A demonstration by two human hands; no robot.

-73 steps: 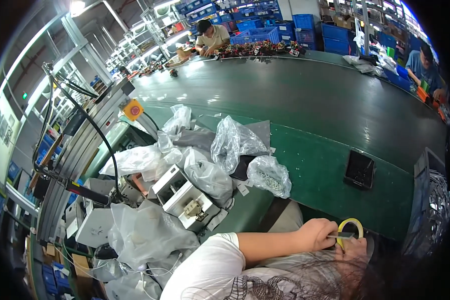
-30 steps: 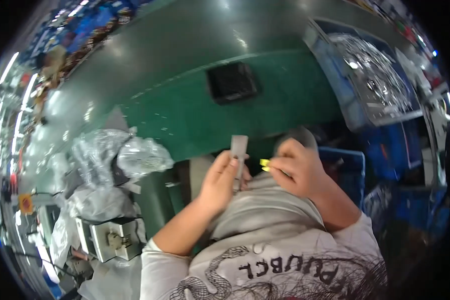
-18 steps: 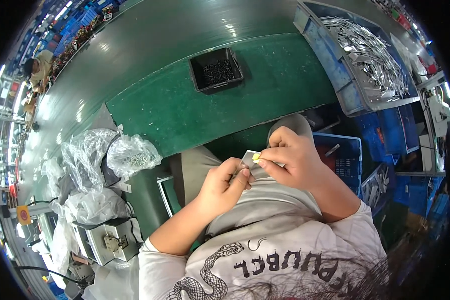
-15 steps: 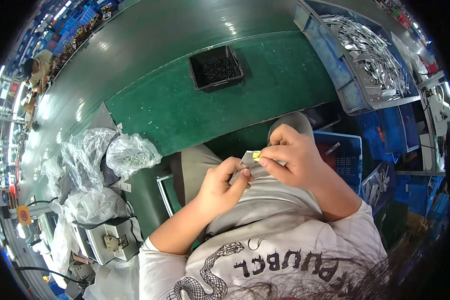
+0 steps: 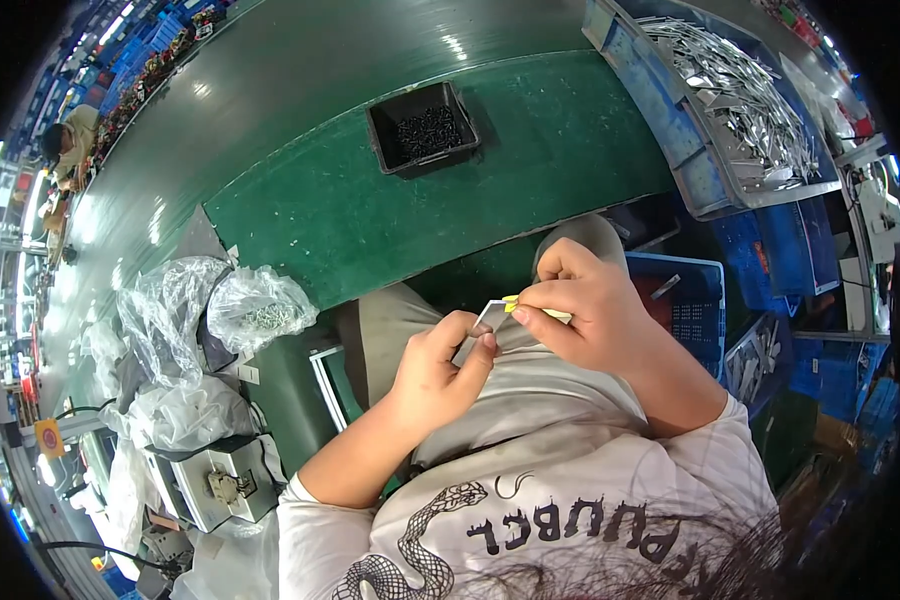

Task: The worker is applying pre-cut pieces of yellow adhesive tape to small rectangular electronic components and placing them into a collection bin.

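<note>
In front of my lap, my left hand (image 5: pixel 437 368) pinches a small flat silvery metal piece (image 5: pixel 489 315) between thumb and fingers. My right hand (image 5: pixel 588 312) is closed on a slim yellow tool (image 5: pixel 511 303); a paler length of it shows beneath the fingers. The tool's yellow tip meets the upper corner of the metal piece, or lies very close to it. The fingers hide much of both things, so the tool's exact kind does not show.
A black bin (image 5: pixel 425 130) of small dark parts stands on the green table (image 5: pixel 300 215). At the far right is a blue crate (image 5: pixel 685 150) full of metal strips. Clear plastic bags (image 5: pixel 260 310) lie at left, above a boxy machine (image 5: pixel 225 485). A blue basket (image 5: pixel 705 290) sits beside my right arm.
My right hand has turned slightly, and more of the yellow tool shows under its fingers. The metal piece has tilted a little in my left hand. The view has shifted slightly.
</note>
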